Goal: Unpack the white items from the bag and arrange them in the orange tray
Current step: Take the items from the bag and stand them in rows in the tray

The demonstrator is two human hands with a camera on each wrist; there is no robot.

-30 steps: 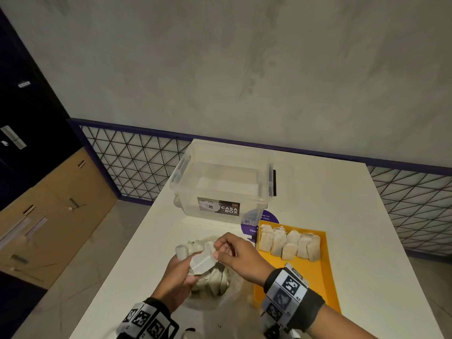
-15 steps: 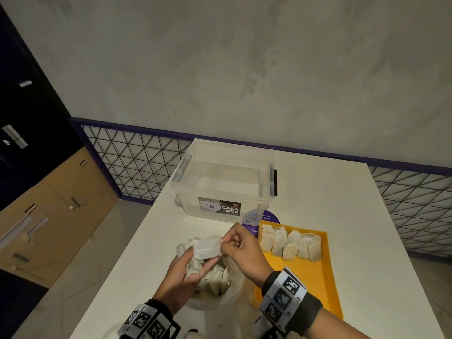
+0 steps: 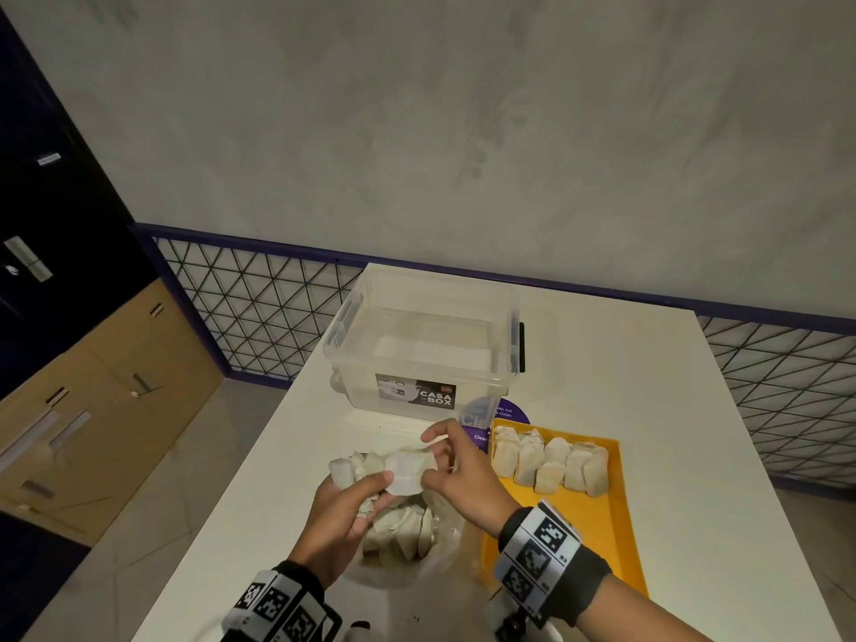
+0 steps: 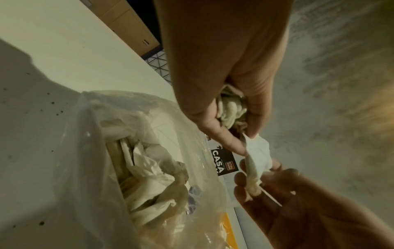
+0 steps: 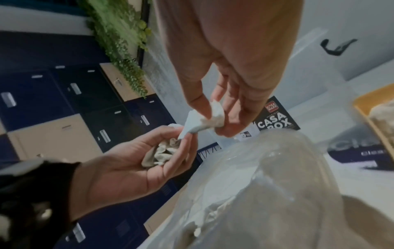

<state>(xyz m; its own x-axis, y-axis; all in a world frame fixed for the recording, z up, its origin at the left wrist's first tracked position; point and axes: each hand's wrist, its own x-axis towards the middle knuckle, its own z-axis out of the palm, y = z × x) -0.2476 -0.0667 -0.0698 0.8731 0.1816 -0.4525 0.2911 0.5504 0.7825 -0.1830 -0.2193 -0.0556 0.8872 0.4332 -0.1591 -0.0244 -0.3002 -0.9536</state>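
A clear plastic bag (image 3: 407,544) full of white packets lies on the table in front of me. Above it, both hands hold one white packet (image 3: 410,470). My left hand (image 3: 370,493) pinches its left edge while cradling several more white packets (image 5: 162,151) in its palm. My right hand (image 3: 437,461) pinches the packet's right side with thumb and fingers. To the right lies the orange tray (image 3: 597,539), with a row of white packets (image 3: 546,461) along its far end. The left wrist view shows the packet (image 4: 258,156) stretched between both hands over the bag (image 4: 149,168).
A clear lidless storage box (image 3: 426,345) labelled CASA BOX stands behind the bag. A purple round sticker (image 3: 509,414) lies between box and tray. The white table (image 3: 671,410) ends at a wire fence at the back; its left edge drops to the floor.
Both hands have lifted the white packet a little up and to the right above the bag and turned it flatter. The tray's row is unchanged.
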